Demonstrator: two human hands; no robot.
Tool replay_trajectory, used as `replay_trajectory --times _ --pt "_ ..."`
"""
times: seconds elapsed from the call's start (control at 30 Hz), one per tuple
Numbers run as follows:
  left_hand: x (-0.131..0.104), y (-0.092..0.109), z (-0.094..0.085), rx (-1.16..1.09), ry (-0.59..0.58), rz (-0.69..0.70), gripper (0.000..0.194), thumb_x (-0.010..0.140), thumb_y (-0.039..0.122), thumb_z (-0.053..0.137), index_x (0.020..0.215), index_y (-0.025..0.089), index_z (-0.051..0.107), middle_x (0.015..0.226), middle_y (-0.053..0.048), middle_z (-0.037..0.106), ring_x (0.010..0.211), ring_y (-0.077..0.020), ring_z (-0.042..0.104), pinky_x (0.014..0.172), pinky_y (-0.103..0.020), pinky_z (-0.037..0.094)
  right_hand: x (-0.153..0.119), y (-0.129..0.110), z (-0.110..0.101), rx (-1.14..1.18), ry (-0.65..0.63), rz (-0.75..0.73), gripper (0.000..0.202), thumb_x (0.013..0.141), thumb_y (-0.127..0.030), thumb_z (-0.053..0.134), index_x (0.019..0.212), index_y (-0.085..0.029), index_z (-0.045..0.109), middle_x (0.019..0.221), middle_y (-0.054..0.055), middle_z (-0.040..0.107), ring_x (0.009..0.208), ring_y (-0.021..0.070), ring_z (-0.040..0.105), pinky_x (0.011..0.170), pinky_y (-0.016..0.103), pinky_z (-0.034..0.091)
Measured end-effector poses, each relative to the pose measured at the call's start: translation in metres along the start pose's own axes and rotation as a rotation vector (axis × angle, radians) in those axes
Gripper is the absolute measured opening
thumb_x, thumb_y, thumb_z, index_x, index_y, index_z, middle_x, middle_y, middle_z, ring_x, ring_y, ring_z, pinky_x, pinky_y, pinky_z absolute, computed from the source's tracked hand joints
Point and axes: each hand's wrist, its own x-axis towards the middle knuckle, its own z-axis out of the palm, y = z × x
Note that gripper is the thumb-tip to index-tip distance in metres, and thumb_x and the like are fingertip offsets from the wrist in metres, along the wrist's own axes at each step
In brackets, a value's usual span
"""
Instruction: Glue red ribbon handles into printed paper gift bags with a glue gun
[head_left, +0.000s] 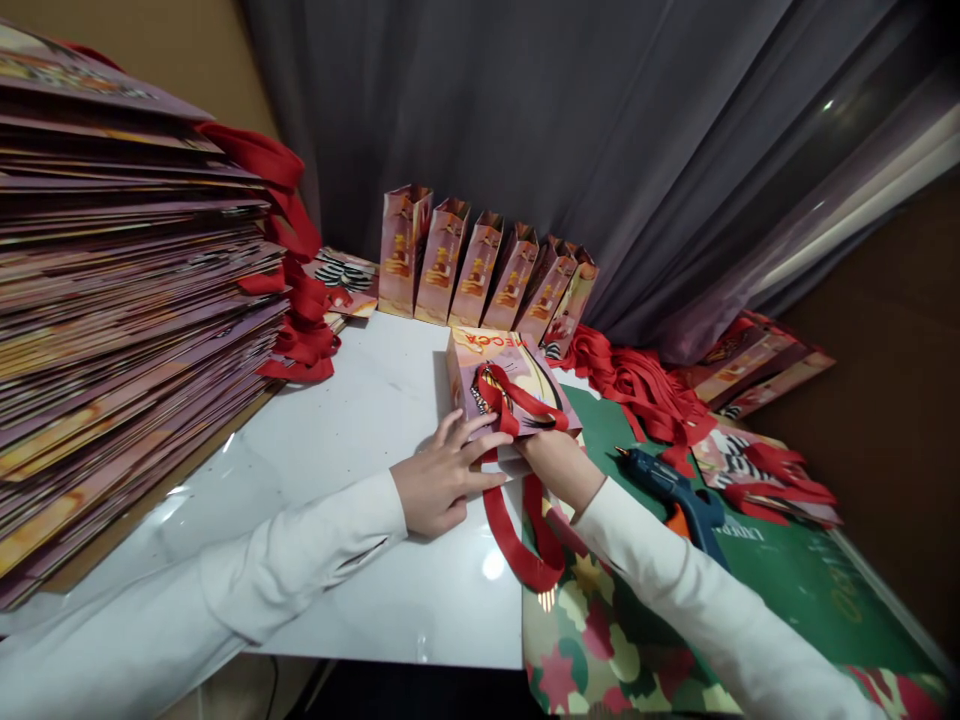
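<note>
A pink and purple printed paper gift bag (495,348) lies on its side on the white tabletop, its mouth facing me. Red ribbon handles (536,540) trail from it, one loop across its upper face and another hanging toward me. My left hand (442,475) has its fingers spread at the bag's near left edge, fingertips touching the ribbon and rim. The fingers of my right hand (559,462) reach into the bag's mouth and are hidden. To the right lies a blue glue gun (671,490) with an orange trigger.
At the left rises a tall stack of flat bags (135,300) with red ribbons hanging off it. Several bags (457,260) stand in a row at the back before a grey curtain (465,110). A heap of red ribbon (630,380) lies on the green sheet (795,570).
</note>
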Motion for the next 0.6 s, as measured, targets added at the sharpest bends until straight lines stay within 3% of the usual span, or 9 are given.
replay_trajectory --times 0.3,0.6 --pt "0.001 0.001 -0.001 -0.019 -0.006 0.029 0.062 0.059 0.013 0.056 0.119 0.027 0.062 0.151 -0.008 0.03 0.142 -0.0407 0.016 0.112 -0.069 0.009 0.003 -0.003 0.007 -0.047 -0.025 -0.106 0.032 0.092 -0.004 0.041 0.112 -0.007 0.065 0.099 0.017 0.072 0.088 0.0222 0.07 0.067 0.027 0.053" --pt "0.0 0.001 -0.001 -0.012 -0.002 0.044 0.062 0.059 0.013 0.056 0.118 0.028 0.062 0.15 -0.007 0.031 0.143 -0.0388 0.015 0.113 -0.068 0.008 -0.001 0.001 0.014 -0.087 0.042 -0.197 0.026 0.093 -0.005 0.042 0.108 -0.005 0.063 0.089 0.018 0.071 0.083 0.0195 0.07 0.07 0.026 0.052"
